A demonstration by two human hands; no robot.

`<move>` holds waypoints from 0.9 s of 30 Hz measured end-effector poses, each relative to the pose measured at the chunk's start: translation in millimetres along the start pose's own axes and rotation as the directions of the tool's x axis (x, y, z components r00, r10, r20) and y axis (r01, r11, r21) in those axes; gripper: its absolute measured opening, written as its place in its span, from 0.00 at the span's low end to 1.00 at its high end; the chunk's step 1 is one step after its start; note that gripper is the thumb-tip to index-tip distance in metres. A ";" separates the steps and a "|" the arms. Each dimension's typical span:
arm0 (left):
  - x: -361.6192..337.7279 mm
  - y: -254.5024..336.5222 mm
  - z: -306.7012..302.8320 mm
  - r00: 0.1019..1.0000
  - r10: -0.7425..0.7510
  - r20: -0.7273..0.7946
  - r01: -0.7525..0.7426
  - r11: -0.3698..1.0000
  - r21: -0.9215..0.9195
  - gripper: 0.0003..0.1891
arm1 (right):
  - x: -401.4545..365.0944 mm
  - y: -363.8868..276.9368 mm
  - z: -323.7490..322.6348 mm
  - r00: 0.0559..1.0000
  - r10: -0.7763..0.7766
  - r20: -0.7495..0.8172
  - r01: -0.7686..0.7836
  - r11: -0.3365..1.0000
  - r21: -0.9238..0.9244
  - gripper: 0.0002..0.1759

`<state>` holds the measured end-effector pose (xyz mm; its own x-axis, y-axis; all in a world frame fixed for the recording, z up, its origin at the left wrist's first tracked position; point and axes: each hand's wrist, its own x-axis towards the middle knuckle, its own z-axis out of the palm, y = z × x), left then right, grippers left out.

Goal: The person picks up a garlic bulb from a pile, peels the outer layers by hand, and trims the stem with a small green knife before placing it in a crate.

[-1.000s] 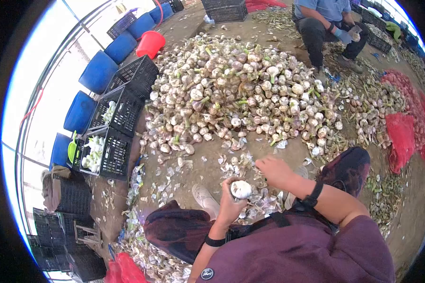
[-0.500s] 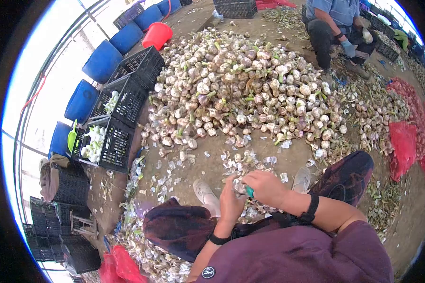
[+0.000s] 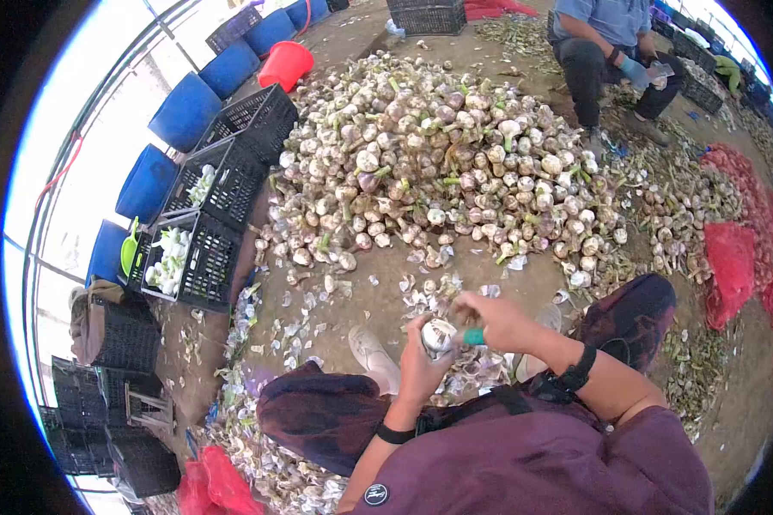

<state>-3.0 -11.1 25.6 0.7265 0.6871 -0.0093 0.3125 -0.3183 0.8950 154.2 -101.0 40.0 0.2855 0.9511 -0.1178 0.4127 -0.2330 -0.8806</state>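
Observation:
My left hand is closed around a garlic bulb, which shows white with some loose, papery skin at its top. Just to the right of the bulb is my right hand, slightly blurred. Its index finger and thumb stand apart, and I see nothing held between them. A green band shows at the thumb, probably a wrapping. Peeled garlic skins lie on the ground below both hands, between my knees.
A large heap of garlic bulbs lies ahead. Black crates with white garlic, blue barrels and a red bucket line the left. Red mesh bags lie right. A gloved co-worker sits at the upper right.
My right hand has pulled away from the bulb to the right and its fingers have spread. More of the bulb's white surface shows in my left hand. The co-worker's hands have shifted.

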 end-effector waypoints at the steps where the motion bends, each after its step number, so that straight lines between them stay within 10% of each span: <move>1: 0.5 -0.3 1.4 1.000 0.027 0.011 -0.027 0.999 0.038 0.31 | 0.1 -5.1 -0.5 0.994 0.041 0.100 -0.046 0.997 0.054 0.22; 15: 0.7 -7.0 -7.5 0.973 0.128 0.193 -0.130 0.992 -0.005 0.37 | 7.9 5.6 -0.2 0.962 -0.207 0.178 0.178 0.970 0.166 0.14; 27: -3.7 -1.2 -4.9 0.971 0.128 0.200 -0.146 0.986 0.079 0.42 | 4.6 -4.0 5.7 0.979 0.026 0.201 -0.057 0.988 0.146 0.23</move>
<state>-9.1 -10.0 26.7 0.8683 0.4957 0.0160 0.2503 -0.4657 0.8488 148.9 -94.5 40.3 0.1168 0.9660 -0.2308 0.2649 -0.2543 -0.9301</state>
